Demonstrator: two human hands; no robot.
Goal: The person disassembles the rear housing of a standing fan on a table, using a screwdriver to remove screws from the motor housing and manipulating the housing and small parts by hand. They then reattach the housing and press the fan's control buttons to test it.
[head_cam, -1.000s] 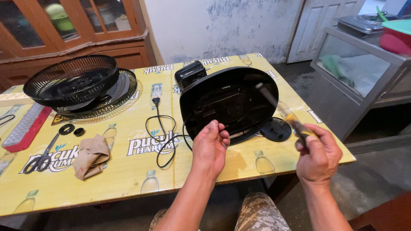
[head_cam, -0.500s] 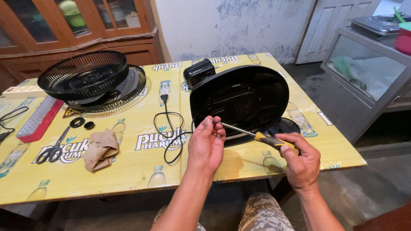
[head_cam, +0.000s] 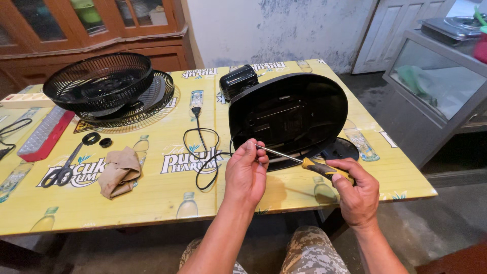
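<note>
1. At the near edge of the counter [head_cam: 152, 203], our right hand [head_cam: 357, 195] is closed around the yellow-and-black handle of a screwdriver [head_cam: 304, 161], while our left hand [head_cam: 247, 172] has its fingertips pinched together at the tip of the metal shaft.

2. We see the screwdriver lying almost level, its long axis running from the handle low on the right up to the tip on the left. The tip end meets the left fingers just in front of the black fan base [head_cam: 289, 119]. Whether a small screw sits between those fingers we cannot tell.

3. The fan base lies on its side just beyond both hands, its underside turned toward us. Our left hand is the nearer one to it; the right stays back by the counter edge. A black round cap [head_cam: 341, 149] rests against the base's lower right.

4. A black power cord [head_cam: 203, 152] loops on the counter just left of our left hand.

5. Further left lie a crumpled tan cloth [head_cam: 119, 172], scissors [head_cam: 63, 170] and two small black rings [head_cam: 96, 139]. Beyond them, stacked black fan grilles [head_cam: 109, 86] sit near the far edge.

6. Compared with a second ago, the screwdriver has swung down from an upright tilt in the raised right hand to this near-level lie, and the hands have drawn closer together.
</note>
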